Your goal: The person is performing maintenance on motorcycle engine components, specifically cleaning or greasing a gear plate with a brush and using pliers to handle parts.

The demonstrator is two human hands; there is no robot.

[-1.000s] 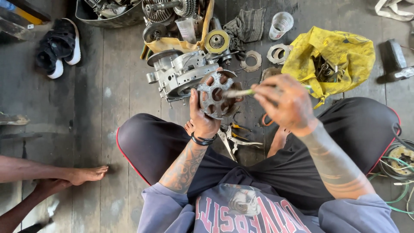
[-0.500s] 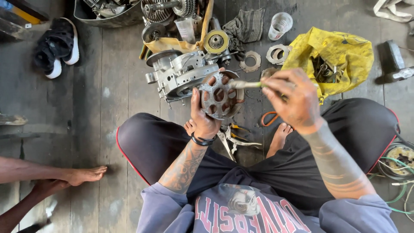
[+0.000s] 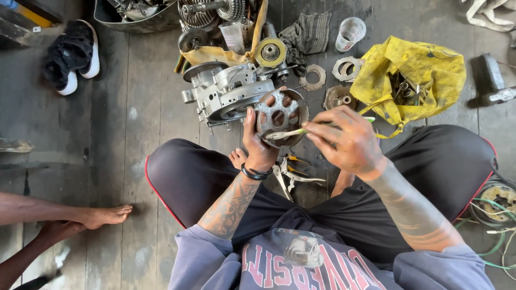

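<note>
My left hand (image 3: 259,147) grips a round metal engine part with several holes (image 3: 280,116), holding it up over my crossed legs. My right hand (image 3: 344,140) holds a pale green toothbrush (image 3: 293,132) whose bristle end rests on the lower face of the round part. A grey engine case (image 3: 228,94) lies on the plank floor just beyond the part. Pliers (image 3: 293,173) lie between my legs below the hands.
A yellow bag with tools (image 3: 416,75) sits right of the hands. Gears, a yellow cloth, a rag (image 3: 307,33), a plastic cup (image 3: 349,32) and metal rings (image 3: 313,78) lie beyond. Black-and-white shoes (image 3: 72,53) lie far left. Another person's bare feet (image 3: 102,216) rest lower left. Wires (image 3: 497,215) lie right.
The toothbrush tip has slid from the right edge of the round part down across its lower face, and my right hand has moved a little lower and left.
</note>
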